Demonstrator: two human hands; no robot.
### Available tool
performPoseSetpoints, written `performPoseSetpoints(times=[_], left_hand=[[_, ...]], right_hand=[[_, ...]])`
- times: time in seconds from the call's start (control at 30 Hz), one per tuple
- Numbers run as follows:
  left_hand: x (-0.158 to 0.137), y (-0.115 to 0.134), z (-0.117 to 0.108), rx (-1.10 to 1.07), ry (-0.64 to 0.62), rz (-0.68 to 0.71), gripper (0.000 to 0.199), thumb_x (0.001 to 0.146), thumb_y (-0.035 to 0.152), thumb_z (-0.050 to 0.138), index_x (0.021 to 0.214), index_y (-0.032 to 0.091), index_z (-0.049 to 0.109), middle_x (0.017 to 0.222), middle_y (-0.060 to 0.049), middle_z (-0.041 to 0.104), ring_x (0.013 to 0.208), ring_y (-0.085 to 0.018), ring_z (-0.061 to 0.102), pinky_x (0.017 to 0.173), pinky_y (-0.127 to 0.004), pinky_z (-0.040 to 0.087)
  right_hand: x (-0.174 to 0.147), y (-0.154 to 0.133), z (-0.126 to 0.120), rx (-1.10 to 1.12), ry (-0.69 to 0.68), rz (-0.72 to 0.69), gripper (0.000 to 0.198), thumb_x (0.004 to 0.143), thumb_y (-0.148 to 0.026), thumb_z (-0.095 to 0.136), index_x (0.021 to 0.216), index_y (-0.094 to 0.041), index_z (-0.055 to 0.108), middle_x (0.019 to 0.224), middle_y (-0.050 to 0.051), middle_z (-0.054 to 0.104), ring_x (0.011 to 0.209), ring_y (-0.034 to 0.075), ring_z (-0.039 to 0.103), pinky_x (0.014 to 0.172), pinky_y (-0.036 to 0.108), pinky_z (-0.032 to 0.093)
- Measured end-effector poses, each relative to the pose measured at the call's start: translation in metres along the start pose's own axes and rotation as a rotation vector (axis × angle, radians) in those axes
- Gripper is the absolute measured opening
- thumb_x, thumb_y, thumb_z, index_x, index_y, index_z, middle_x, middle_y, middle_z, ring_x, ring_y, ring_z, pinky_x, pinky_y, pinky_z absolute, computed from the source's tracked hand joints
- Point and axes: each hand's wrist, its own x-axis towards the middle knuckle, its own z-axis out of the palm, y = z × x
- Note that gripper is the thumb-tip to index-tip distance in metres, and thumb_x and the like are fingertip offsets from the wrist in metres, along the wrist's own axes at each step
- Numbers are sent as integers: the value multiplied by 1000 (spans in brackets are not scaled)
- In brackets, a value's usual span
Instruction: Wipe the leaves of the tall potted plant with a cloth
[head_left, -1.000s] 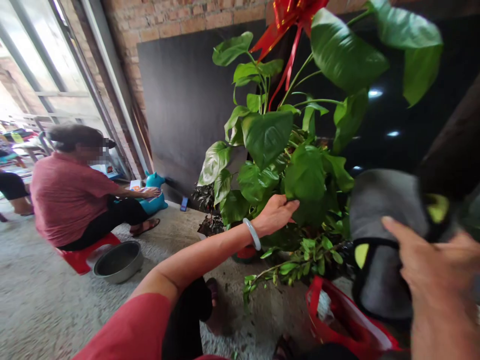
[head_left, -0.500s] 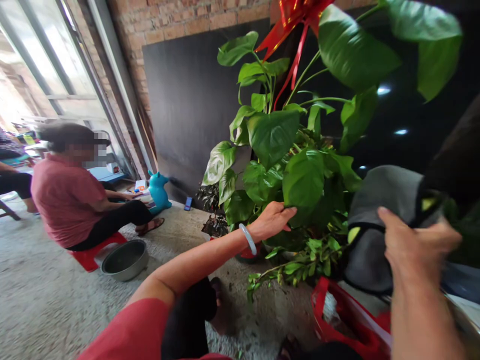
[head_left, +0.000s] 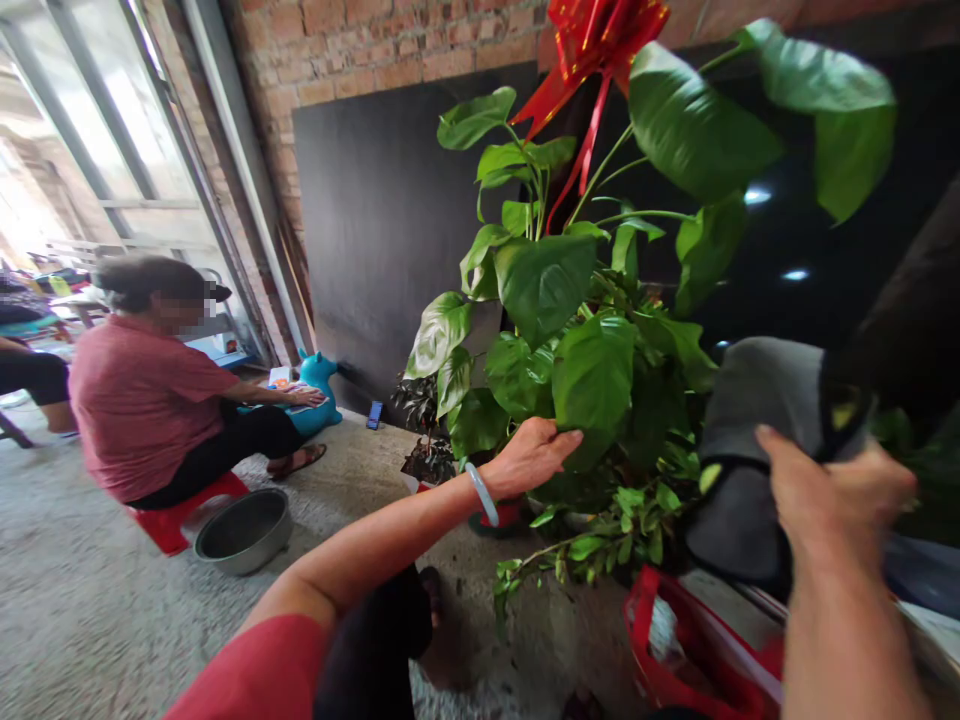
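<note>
My left hand (head_left: 531,455), with a pale bangle (head_left: 482,494) on the wrist, is closed at the lower edge of a large green leaf (head_left: 594,375). This leaf belongs to a tall broad-leaved potted plant (head_left: 546,285) topped by a red ribbon bow (head_left: 600,55). On the right, my right hand (head_left: 832,490) grips a soft grey cloth item (head_left: 772,400) with black edging and small yellow-green patches; its exact kind is unclear. Below it, a leafy branch (head_left: 592,545) spreads low over the floor.
An open red bag (head_left: 645,640) stands at lower right. To the left, a person (head_left: 150,400) in a cap sits on a red stool (head_left: 172,515) beside a grey basin (head_left: 244,530). A blue animal toy (head_left: 319,390) and a phone (head_left: 373,414) are near the dark wall panel (head_left: 405,200).
The leaf and my left hand have shifted slightly left in view. My right hand still holds the grey cloth item. The seated person's arm now reaches farther over the blue toy.
</note>
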Motion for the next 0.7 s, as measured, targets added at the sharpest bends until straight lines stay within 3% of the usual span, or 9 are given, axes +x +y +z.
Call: performPoseSetpoints(times=[0.07, 0.17, 0.27, 0.33, 0.4, 0.47, 0.53, 0.63, 0.7], left_hand=[[-1, 1, 4, 9, -3, -10, 38, 93, 37, 50, 59, 19, 46, 54, 4, 45, 54, -11, 51, 54, -24, 42], [-4, 1, 3, 30, 10, 7, 39, 93, 36, 50, 59, 19, 46, 54, 4, 47, 53, -11, 51, 51, -23, 38], [-5, -5, -5, 52, 39, 35, 38, 92, 36, 51, 58, 19, 46, 53, 3, 47, 52, -10, 49, 51, -22, 36], [-4, -11, -10, 64, 44, 30, 39, 92, 36, 51, 57, 19, 46, 53, 2, 49, 52, -10, 49, 51, -22, 37], [-4, -15, -11, 66, 45, 17, 39, 92, 36, 51, 58, 19, 47, 53, 1, 51, 52, -11, 50, 51, -22, 38], [-4, -17, -8, 60, 45, 10, 38, 92, 35, 51, 58, 19, 49, 54, 1, 53, 53, -11, 53, 51, -22, 39], [-5, -16, -2, 42, 31, 7, 36, 92, 33, 51, 59, 18, 52, 56, 0, 57, 54, -11, 55, 52, -22, 40], [-6, -14, 2, 31, 11, 1, 34, 92, 31, 50, 60, 18, 54, 58, -1, 60, 56, -12, 57, 54, -22, 42], [-7, -13, 0, 47, 30, 18, 34, 91, 31, 51, 60, 18, 53, 56, 0, 59, 55, -11, 56, 53, -21, 41]], right_hand=[[5, -19, 21, -55, -94, 55, 57, 72, -42, 68, 113, -2, 69, 98, 26, 69, 85, 35, 65, 73, 43, 46], [-30, -24, 43, -47, -361, 22, 36, 65, -38, 69, 91, -13, 73, 79, 15, 69, 79, 32, 64, 72, 40, 47], [-73, -3, 29, 66, -541, -11, 27, 59, -39, 68, 79, -22, 70, 69, 7, 66, 77, 32, 66, 75, 42, 49], [-79, 8, 1, 133, -516, 28, 34, 58, -44, 70, 85, -23, 72, 71, 8, 68, 80, 34, 67, 77, 45, 50], [-67, 4, -28, 155, -291, 59, 48, 59, -51, 75, 95, -20, 73, 77, 11, 70, 82, 36, 68, 76, 47, 51], [-48, -16, -43, 177, -35, -12, 57, 64, -56, 77, 106, -17, 72, 89, 14, 72, 88, 35, 70, 78, 47, 51], [-39, -40, -40, 174, 84, -141, 52, 73, -56, 71, 108, -17, 70, 97, 17, 71, 94, 35, 69, 82, 46, 51], [-55, -52, -11, 106, -124, -261, 44, 77, -50, 61, 104, -16, 68, 92, 19, 71, 92, 37, 68, 81, 46, 51], [-75, -34, 7, 35, -318, -255, 42, 72, -47, 58, 101, -17, 69, 81, 16, 70, 84, 35, 67, 78, 46, 50]])
